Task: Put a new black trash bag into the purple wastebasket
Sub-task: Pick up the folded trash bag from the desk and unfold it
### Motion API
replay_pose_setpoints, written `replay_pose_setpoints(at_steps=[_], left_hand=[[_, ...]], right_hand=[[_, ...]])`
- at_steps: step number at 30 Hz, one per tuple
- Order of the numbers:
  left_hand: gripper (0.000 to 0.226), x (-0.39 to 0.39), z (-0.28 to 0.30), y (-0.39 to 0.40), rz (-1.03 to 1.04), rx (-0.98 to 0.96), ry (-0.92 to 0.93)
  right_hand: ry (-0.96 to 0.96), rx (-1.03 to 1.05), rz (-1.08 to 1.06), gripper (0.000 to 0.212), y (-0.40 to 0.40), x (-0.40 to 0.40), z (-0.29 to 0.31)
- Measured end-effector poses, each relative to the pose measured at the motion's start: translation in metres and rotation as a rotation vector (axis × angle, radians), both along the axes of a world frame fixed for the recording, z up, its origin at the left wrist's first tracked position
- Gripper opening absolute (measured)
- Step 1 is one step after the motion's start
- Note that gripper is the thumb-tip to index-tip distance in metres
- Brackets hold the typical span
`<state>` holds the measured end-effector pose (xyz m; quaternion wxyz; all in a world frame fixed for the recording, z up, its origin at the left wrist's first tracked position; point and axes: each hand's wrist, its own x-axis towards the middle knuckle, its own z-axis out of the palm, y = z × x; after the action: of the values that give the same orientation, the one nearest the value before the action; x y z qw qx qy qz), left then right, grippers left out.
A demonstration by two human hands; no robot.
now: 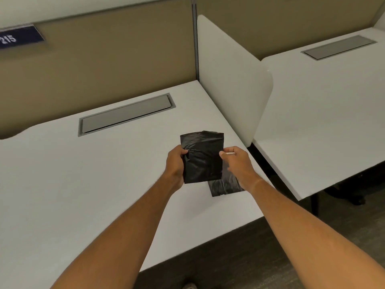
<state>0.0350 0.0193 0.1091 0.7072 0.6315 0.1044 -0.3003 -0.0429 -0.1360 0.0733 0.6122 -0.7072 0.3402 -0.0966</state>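
Observation:
A folded black trash bag (203, 157) is held up over the white desk (62, 184), a flat glossy rectangle. My left hand (175, 163) grips its left edge with the thumb on top. My right hand (237, 163) pinches its right edge between thumb and fingers. A second folded black bag (225, 187) lies flat on the desk just below and partly behind my right hand. No purple wastebasket is in view.
A grey cable hatch (127, 114) is set into the desk behind the bag. A white divider panel (233, 80) separates this desk from a neighbouring white desk (323, 122). Tan partition walls stand at the back. Dark carpet lies below the desk's front edge.

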Motion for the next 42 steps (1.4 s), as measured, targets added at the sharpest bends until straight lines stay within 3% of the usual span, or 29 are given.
replay_pose_setpoints(at_steps=[6,11,13,15,19,23,26,30,34,42], left_hand=[[0.023,-0.003,0.056,0.054,0.159,-0.027,-0.097],[0.021,-0.005,0.088,0.107,0.217,-0.049,-0.151],[0.013,-0.005,0.097,0.13,0.248,-0.022,-0.226],[0.006,-0.007,0.103,0.155,0.287,0.126,-0.36],[0.031,-0.018,0.12,0.203,0.433,0.409,-0.662],[0.012,-0.03,0.138,0.245,0.325,0.337,-0.766],[0.018,-0.035,0.143,0.282,0.301,0.293,-0.763],[0.026,-0.036,0.142,0.332,0.318,0.245,-0.742],[0.018,-0.033,0.14,0.365,0.327,0.216,-0.732],[0.033,-0.03,0.138,0.389,0.373,0.311,-0.773]], right_hand=[[-0.095,0.392,0.217,0.035,0.044,0.014,0.056],[-0.181,0.516,0.346,0.03,0.095,0.025,0.104],[-0.247,0.483,0.37,0.018,0.119,0.029,0.121],[-0.304,0.363,0.381,0.014,0.147,0.031,0.134],[-0.398,0.104,0.407,0.015,0.211,0.031,0.149],[-0.424,-0.116,0.424,0.029,0.276,0.029,0.157],[-0.438,-0.231,0.485,0.03,0.324,0.025,0.161],[-0.42,-0.14,0.525,0.023,0.373,0.023,0.168],[-0.415,-0.128,0.509,0.026,0.404,0.022,0.171],[-0.387,-0.015,0.364,0.021,0.418,0.026,0.17]])
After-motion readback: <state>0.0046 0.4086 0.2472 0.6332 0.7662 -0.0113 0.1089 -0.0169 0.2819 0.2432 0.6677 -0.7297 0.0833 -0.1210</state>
